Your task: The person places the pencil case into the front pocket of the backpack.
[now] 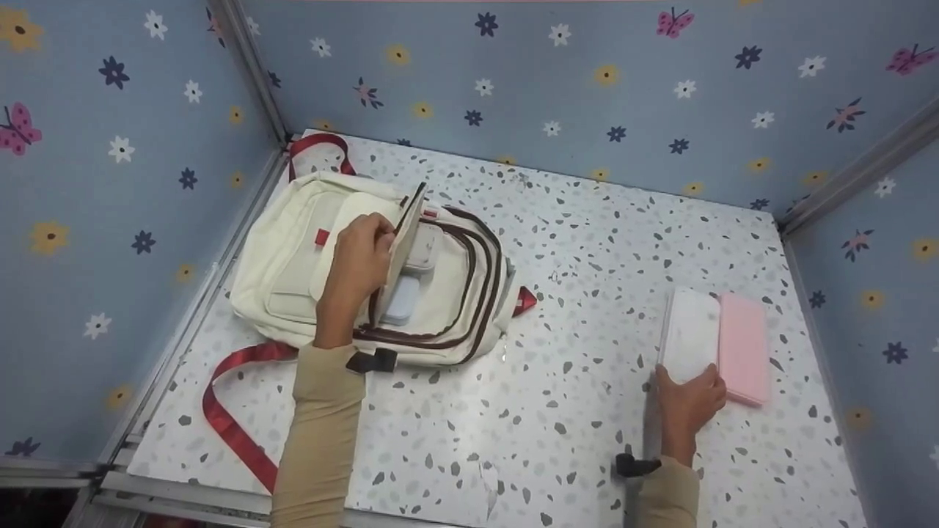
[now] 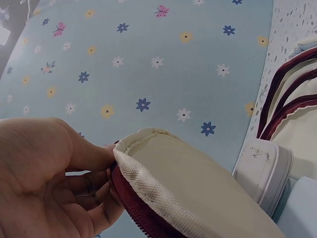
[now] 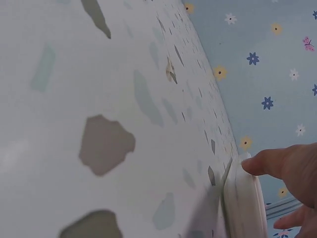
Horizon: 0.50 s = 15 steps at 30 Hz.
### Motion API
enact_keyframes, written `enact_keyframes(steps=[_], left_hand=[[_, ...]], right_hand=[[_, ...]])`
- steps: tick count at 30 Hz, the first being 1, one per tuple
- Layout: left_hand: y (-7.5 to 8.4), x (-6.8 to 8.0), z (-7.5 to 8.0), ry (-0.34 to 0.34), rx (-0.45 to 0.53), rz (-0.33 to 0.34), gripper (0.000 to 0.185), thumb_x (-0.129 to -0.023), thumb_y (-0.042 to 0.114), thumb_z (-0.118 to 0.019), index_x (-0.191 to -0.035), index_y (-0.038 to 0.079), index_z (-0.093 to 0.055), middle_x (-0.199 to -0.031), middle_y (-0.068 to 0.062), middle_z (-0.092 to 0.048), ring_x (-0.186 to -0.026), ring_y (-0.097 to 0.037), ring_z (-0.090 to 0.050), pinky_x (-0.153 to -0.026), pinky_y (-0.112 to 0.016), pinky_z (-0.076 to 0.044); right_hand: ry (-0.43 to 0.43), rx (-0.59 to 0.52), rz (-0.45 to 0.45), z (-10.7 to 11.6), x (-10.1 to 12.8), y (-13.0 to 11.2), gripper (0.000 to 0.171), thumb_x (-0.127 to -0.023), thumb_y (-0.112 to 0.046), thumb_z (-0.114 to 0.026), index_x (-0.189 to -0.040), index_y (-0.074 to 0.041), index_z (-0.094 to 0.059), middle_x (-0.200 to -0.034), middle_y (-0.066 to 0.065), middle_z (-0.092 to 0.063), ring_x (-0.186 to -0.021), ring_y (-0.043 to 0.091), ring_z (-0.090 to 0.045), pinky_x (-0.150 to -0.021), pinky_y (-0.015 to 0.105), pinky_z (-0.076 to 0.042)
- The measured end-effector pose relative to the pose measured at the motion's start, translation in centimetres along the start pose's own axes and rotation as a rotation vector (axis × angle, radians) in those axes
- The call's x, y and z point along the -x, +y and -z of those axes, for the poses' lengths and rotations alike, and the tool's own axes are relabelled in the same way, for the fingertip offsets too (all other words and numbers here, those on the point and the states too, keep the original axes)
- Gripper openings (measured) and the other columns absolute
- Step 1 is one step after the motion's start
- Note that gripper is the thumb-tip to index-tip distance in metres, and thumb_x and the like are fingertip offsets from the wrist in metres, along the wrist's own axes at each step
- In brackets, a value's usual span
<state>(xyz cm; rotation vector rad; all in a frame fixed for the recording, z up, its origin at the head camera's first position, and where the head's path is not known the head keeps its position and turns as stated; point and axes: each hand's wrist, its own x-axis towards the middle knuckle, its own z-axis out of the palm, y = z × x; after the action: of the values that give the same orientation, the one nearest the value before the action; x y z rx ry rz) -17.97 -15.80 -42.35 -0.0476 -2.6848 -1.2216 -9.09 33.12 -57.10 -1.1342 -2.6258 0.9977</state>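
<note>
A cream backpack [image 1: 286, 242] with dark red zips lies on the table's left half. My left hand [image 1: 359, 253] pinches the edge of its front flap [image 2: 193, 183] between thumb and fingers and holds it raised. Inside the opened pocket sit a whitish rounded case [image 2: 255, 166] and a pale blue case [image 2: 299, 208]. Over on the right, my right hand [image 1: 689, 403] grips the near end of a white flat oblong item [image 1: 692, 334], thumb on its left edge, fingers on the other side. A pink flat oblong item [image 1: 743, 348] lies close along its right side.
Red straps [image 1: 235, 433] of the backpack trail over the speckled white table [image 1: 557, 330]. Blue flower-patterned panels [image 1: 513, 73] stand at the back and both sides. A metal rail [image 1: 183, 488] runs along the front left edge.
</note>
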Motion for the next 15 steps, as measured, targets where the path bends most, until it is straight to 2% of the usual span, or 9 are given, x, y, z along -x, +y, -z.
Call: enact_keyframes(steps=[3,7,10,15], left_hand=[[0.09,0.01,-0.02,-0.003,-0.002,0.002,0.014,-0.096,0.006,-0.051,-0.101,-0.004,-0.06,-0.097,-0.019,-0.059,-0.09,-0.03,-0.055,-0.083,-0.044,-0.043],[0.18,0.0,-0.04,-0.005,-0.008,0.013,0.014,-0.096,0.007,-0.051,-0.101,-0.004,-0.06,-0.097,-0.018,-0.059,-0.089,-0.029,-0.054,-0.082,-0.043,-0.043],[0.26,-0.03,-0.06,-0.008,-0.006,0.015,0.015,-0.096,0.007,-0.051,-0.102,-0.003,-0.06,-0.096,-0.018,-0.058,-0.089,-0.028,-0.054,-0.082,-0.043,-0.043],[0.32,0.01,-0.03,-0.012,-0.002,0.018,0.015,-0.096,0.006,-0.051,-0.102,-0.004,-0.06,-0.096,-0.018,-0.058,-0.089,-0.029,-0.055,-0.082,-0.043,-0.043]], right_hand=[[-0.011,0.024,0.0,-0.12,0.01,0.18,0.095,-0.085,-0.038,-0.064,-0.151,0.0,-0.008,-0.15,0.03,-0.015,-0.138,0.045,-0.016,-0.112,0.057,-0.018],[-0.059,0.031,-0.014,-0.19,0.12,0.27,0.099,-0.086,-0.044,-0.062,-0.152,-0.003,0.0,-0.153,0.028,-0.008,-0.139,0.044,-0.012,-0.113,0.057,-0.016],[-0.075,0.002,-0.024,-0.15,0.22,0.31,0.1,-0.087,-0.045,-0.061,-0.153,-0.006,0.004,-0.155,0.025,-0.003,-0.141,0.043,-0.008,-0.114,0.056,-0.016],[-0.062,-0.04,-0.021,-0.04,0.43,0.39,0.096,-0.088,-0.043,-0.06,-0.153,-0.01,0.002,-0.157,0.023,-0.002,-0.144,0.041,-0.008,-0.115,0.054,-0.015]])
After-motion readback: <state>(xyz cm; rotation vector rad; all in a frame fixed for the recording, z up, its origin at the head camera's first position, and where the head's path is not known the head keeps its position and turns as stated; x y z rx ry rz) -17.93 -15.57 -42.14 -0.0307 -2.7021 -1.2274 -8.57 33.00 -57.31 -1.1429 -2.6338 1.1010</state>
